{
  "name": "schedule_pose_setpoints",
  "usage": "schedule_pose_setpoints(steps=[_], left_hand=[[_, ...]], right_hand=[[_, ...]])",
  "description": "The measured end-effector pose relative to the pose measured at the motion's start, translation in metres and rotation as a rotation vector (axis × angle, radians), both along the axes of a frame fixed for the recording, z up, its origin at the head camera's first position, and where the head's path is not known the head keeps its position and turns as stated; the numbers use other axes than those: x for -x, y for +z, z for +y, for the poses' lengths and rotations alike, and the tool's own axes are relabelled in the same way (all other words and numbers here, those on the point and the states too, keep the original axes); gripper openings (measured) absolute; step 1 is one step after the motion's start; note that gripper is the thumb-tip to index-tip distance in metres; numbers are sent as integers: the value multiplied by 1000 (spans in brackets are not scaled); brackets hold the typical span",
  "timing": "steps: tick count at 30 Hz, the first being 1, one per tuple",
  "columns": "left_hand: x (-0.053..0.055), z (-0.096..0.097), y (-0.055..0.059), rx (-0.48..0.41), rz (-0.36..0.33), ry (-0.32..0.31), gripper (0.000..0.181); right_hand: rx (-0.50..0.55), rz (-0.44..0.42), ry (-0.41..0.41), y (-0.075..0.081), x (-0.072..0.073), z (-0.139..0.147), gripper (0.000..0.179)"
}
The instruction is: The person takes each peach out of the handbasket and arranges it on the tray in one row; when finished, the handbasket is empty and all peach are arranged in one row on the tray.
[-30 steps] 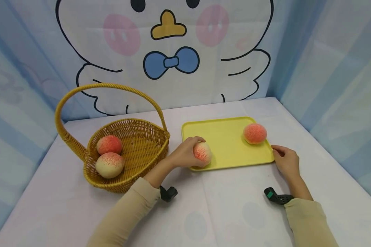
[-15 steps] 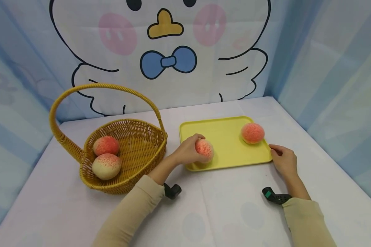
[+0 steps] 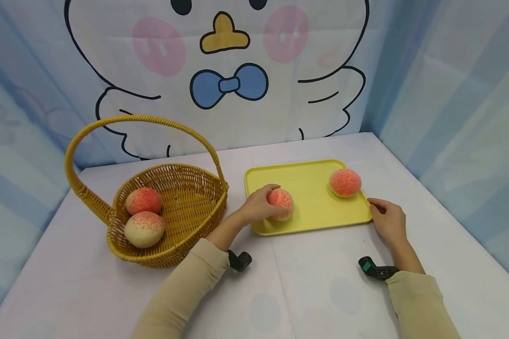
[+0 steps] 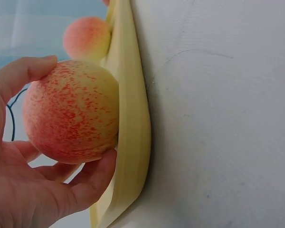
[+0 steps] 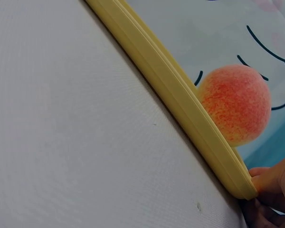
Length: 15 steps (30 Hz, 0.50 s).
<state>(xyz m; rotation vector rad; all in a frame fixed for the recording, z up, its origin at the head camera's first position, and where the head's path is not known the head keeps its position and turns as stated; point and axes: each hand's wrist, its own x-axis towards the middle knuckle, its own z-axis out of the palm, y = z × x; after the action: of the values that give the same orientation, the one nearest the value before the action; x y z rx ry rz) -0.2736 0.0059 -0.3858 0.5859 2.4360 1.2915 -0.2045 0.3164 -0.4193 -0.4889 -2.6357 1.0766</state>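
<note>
Peach [image 3: 282,198] and tray [image 3: 316,193], both held
Left hand [image 3: 258,205] curls round the peach toward the near-left corner; right hand [image 3: 390,220] pinches the near-right corner, likely against sliding.

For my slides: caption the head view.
Left hand holding a peach at a yellow tray, right hand on the tray's corner, basket alongside.

The tray [image 3: 311,190] looks smooth plastic, the peaches [image 3: 282,202] matt, the basket [image 3: 197,186] wicker.
</note>
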Motion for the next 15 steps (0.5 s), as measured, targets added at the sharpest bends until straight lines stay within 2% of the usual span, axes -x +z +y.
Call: schedule_pose_setpoints(steps=[3,8,12,15], left_hand=[[-3,-2,1,13,27,1,77],[-11,-8,5,44,121,-2,83],[-14,-14,8,-3,169,3,74],[-13,-15,7,-44,200,-3,63]], right_hand=[[-1,7,4,0,0,-1,32],[3,1,8,2,0,-2,32],[11,-3,9,2,-1,-2,32],[13,-7,9,1,-1,-1,33]])
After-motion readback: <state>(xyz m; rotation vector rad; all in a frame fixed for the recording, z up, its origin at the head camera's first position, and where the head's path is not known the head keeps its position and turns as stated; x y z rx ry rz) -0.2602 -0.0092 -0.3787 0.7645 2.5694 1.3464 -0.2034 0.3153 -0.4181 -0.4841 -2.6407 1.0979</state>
